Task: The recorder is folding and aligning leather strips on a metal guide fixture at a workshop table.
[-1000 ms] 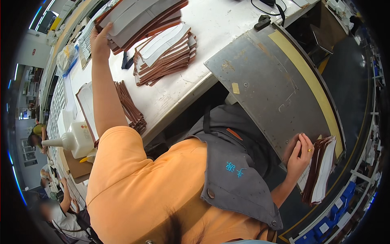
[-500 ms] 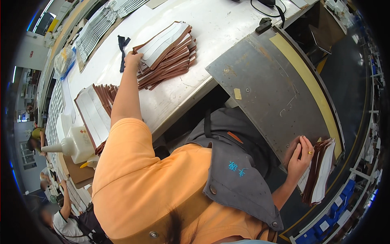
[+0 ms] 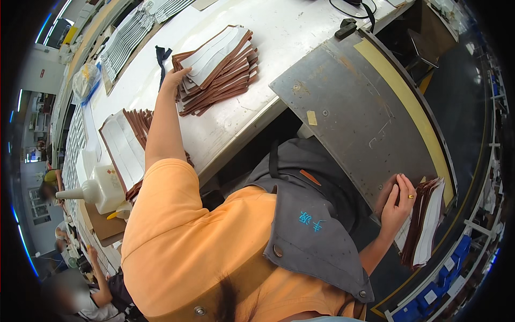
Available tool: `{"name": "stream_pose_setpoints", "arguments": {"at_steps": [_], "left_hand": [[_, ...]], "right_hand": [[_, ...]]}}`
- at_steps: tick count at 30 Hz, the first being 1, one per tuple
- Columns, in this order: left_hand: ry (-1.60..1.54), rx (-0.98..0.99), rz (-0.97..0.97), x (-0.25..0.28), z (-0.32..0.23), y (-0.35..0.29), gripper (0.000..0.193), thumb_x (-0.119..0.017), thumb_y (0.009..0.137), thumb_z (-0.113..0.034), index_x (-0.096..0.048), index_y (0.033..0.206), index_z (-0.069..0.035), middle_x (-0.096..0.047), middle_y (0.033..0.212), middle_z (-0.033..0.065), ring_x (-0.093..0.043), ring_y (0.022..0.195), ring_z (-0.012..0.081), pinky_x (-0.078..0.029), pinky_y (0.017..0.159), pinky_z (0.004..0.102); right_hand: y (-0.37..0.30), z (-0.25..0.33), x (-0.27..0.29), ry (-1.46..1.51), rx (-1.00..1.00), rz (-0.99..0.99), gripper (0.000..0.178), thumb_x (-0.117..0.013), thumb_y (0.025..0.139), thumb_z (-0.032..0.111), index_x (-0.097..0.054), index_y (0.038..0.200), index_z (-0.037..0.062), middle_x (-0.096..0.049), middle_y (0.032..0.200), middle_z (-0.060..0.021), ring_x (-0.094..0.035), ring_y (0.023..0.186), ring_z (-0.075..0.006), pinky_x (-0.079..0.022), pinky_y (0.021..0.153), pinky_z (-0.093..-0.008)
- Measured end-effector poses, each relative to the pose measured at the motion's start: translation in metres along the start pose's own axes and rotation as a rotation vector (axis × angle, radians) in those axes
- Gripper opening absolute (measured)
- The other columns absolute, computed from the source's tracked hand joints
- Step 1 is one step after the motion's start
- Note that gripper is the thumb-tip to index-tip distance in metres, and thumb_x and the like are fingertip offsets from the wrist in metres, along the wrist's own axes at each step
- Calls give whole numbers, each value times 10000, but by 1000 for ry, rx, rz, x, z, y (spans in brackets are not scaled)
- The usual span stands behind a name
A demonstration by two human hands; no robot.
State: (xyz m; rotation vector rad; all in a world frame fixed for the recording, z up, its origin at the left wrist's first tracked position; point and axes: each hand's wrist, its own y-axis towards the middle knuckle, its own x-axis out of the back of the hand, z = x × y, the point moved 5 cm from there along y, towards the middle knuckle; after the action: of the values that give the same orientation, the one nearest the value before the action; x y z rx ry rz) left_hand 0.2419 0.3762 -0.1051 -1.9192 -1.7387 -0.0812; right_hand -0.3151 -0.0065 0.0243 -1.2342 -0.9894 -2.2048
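A fanned stack of flat white panels with brown edging point(image 3: 219, 56) lies on the white table. My left hand point(image 3: 175, 78) pinches the stack's near-left corner, the thumb on top and the other fingers mostly hidden; how many panels it holds cannot be made out. On my right, my right hand point(image 3: 397, 202) rests with fingers stretched out at the lower end of a grey metal board point(image 3: 348, 112). Close beside it, a second bundle of brown-edged white panels point(image 3: 427, 225) hangs at the board's end. My right hand does not grip that bundle.
Another brown-edged stack point(image 3: 122, 145) lies left of my left arm, near a white squeeze bottle point(image 3: 102, 189). A dark strip point(image 3: 161, 59) lies behind my left hand. Striped pieces point(image 3: 126, 40) cover the far left. A co-worker point(image 3: 88, 292) is at lower left.
My left hand stays at the stack's corner, with its thumb now lying further over the top panel. My right hand has hardly moved. The co-worker at lower left has shifted.
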Motion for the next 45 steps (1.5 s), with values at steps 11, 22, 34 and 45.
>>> {"name": "stream_pose_setpoints", "arguments": {"at_steps": [11,22,34,45], "left_hand": [[323,-1046,-408,1,-205,-135,369,-641,750,-155,-592,1108,-81,-648,845,79,-628,810,182,-475,718,290],[-557,-1031,369,-35,-305,-223,591,-605,777,-14,-405,1331,-65,-531,1212,113,-557,1042,196,-481,838,276],[405,-1001,475,-225,-180,-159,584,-638,788,-174,-413,1324,-113,-553,1122,177,-548,998,301,-423,886,349],[381,-1770,1218,-234,-151,-334,225,-679,729,-103,-642,951,-96,-632,974,11,-549,902,212,-408,817,328]], "right_hand": [[-1,0,1,3,36,7,201,-520,882,63,-627,1043,10,-585,1088,-93,-536,1007,-250,-438,868,-363],[26,18,18,64,71,-108,189,-509,885,19,-629,1030,-2,-604,1075,-117,-585,998,-254,-457,869,-357],[103,42,-35,423,-99,12,249,-587,843,117,-606,1074,26,-629,961,-110,-620,810,-207,-486,712,-304],[160,68,-58,515,-56,-58,330,-598,843,86,-578,1170,41,-572,845,-11,-398,560,-42,-365,549,-185]]}}
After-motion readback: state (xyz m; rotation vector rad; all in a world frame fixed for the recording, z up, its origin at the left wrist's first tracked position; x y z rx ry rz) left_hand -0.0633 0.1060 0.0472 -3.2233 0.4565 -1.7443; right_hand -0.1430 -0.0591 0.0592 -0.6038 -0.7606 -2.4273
